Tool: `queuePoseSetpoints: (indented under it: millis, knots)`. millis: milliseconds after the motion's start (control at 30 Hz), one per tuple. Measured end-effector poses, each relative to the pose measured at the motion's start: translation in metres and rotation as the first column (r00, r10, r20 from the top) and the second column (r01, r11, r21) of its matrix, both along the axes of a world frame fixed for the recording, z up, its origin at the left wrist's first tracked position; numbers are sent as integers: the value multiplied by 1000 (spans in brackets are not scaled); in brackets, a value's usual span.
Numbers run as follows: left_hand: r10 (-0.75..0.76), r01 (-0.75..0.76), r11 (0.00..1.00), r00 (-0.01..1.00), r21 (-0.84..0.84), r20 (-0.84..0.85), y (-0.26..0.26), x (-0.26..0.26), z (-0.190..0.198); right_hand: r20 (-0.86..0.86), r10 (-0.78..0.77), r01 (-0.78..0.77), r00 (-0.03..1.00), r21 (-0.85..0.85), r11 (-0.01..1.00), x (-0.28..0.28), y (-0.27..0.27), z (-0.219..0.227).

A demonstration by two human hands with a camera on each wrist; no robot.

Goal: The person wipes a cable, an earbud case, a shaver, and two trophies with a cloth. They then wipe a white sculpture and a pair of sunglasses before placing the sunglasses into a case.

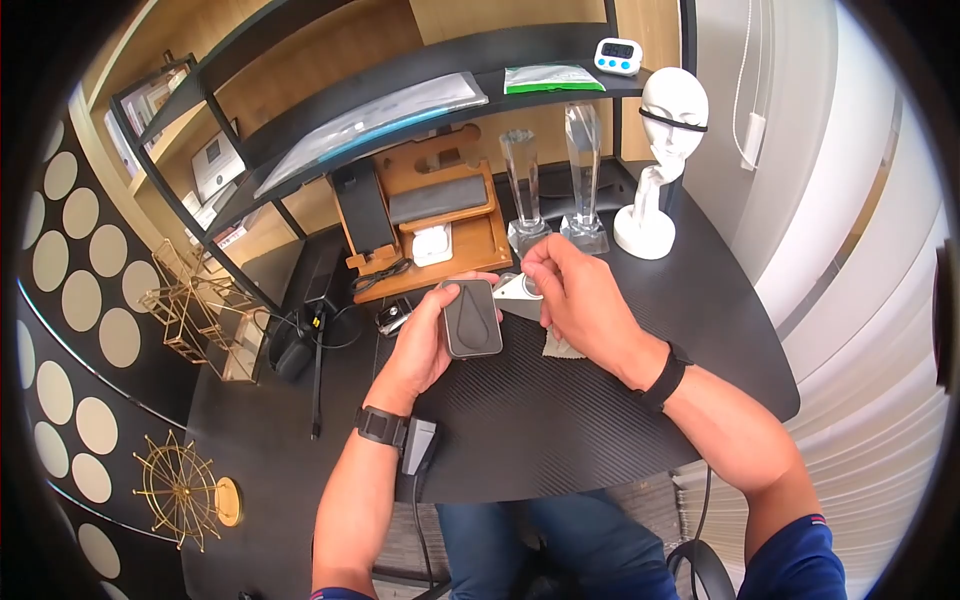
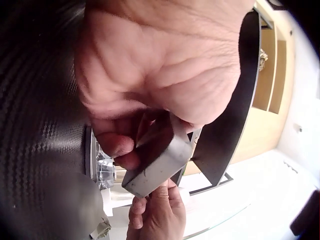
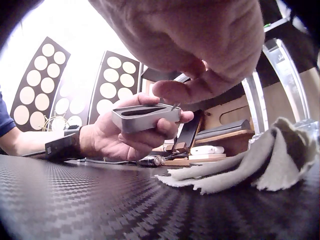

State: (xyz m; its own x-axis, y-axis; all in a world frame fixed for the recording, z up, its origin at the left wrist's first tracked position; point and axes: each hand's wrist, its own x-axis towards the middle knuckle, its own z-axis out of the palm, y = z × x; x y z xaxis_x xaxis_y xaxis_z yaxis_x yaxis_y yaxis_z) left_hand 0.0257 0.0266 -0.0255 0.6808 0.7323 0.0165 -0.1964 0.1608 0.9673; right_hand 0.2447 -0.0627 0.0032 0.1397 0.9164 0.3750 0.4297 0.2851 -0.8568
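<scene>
My left hand (image 1: 430, 345) grips a small grey rectangular case (image 1: 473, 345), tilted up above the desk. Its face has a dark, teardrop-shaped recess, and the metallic side shows in the left wrist view. Just right of it, my right hand (image 1: 590, 305) hovers with fingers curled together. In the right wrist view, those fingertips pinch a thin metal piece (image 3: 175, 106) at the case's edge; its kind I cannot tell. Between the hands in the head view appears a white triangular piece (image 1: 515, 290) with a round opening. A crumpled grey cloth (image 3: 240, 167) lies beneath the right hand.
Behind the hands stand a wooden organizer (image 1: 440, 265) with a white earbud case (image 1: 432, 244), two crystal trophies (image 1: 582, 180) and a white mannequin head (image 1: 675, 110). A black shelf (image 1: 500, 85) spans above. Black cables (image 1: 318, 390) and a gold wheel ornament (image 1: 180, 490) are at left.
</scene>
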Motion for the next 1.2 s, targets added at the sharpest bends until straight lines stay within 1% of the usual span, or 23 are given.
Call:
queuePoseSetpoints:
  millis: [100,133,233,300,333,400,433,500,533,567,600,633,700,733,800,833,900,933,1000,1033,1067,1100,1200]
  knots:
    - [-5,5,1000,1000,27,19,0,-3,3,14,4,-3,1000,-68,998,0,-4,7]
    - [-5,4,1000,1000,25,21,0,-3,4,14,3,-2,1000,-67,998,0,-4,8]
    - [0,0,1000,1000,18,22,0,-2,2,-2,-4,4,1000,-36,999,-1,-4,7]
    - [7,-7,1000,1000,20,20,0,-3,1,0,-13,13,1000,26,1000,-1,-1,3]
    - [15,-15,1000,1000,-5,11,0,-3,1,0,-13,13,1000,30,999,-2,-1,2]
    - [21,-21,999,1000,-32,3,-1,0,1,41,23,-28,999,140,990,-2,-1,0]
    - [37,-37,998,999,-56,0,-2,2,0,42,23,-28,999,136,990,-2,-2,0]
    - [56,-56,995,998,-82,-4,-1,0,-2,62,88,-96,994,151,984,-3,-4,2]
    - [-24,23,997,1000,-78,-15,1,-3,-3,62,89,-97,994,150,984,-3,-2,0]
    - [-106,104,992,994,-74,-27,3,-4,-4,124,68,-95,990,220,971,-2,0,-4]
    - [-107,105,992,994,-75,-27,1,-3,-4,183,42,-95,982,288,953,-1,2,-5]
    - [-114,112,990,993,-90,-23,-2,0,-4,182,40,-93,982,287,953,0,1,-5]
    - [-119,117,988,993,-102,-20,-5,0,-6,275,21,-117,961,335,935,0,-1,-3]
    - [-132,131,986,991,-99,-9,-5,-1,-7,276,22,-118,961,338,934,0,-1,-4]
    - [-145,145,985,989,-93,3,-1,-1,-8,388,-5,-165,922,404,899,0,0,-5]
    - [-143,145,985,989,-95,27,2,-1,-9,387,-4,-165,922,403,900,0,-1,-4]
    - [-138,143,984,989,-103,51,2,0,-9,415,65,-233,908,370,899,-1,-5,-1]
    - [-113,120,988,991,-97,78,0,-1,-7,415,68,-236,907,369,899,-1,-4,-2]
    - [-87,97,991,991,-91,106,0,0,-5,426,143,-302,893,332,894,0,-3,-4]
    - [-57,69,993,991,-97,120,1,1,-6,426,143,-302,893,331,894,1,-4,-3]
    - [-27,41,994,991,-103,133,1,1,-6,458,181,-338,870,288,896,1,-4,-2]
    - [-28,41,994,991,-102,133,3,0,-8,487,219,-373,845,245,895,2,-4,0]
    - [-49,56,997,990,-55,130,7,-3,-9,507,180,-357,843,276,892,1,-4,-3]
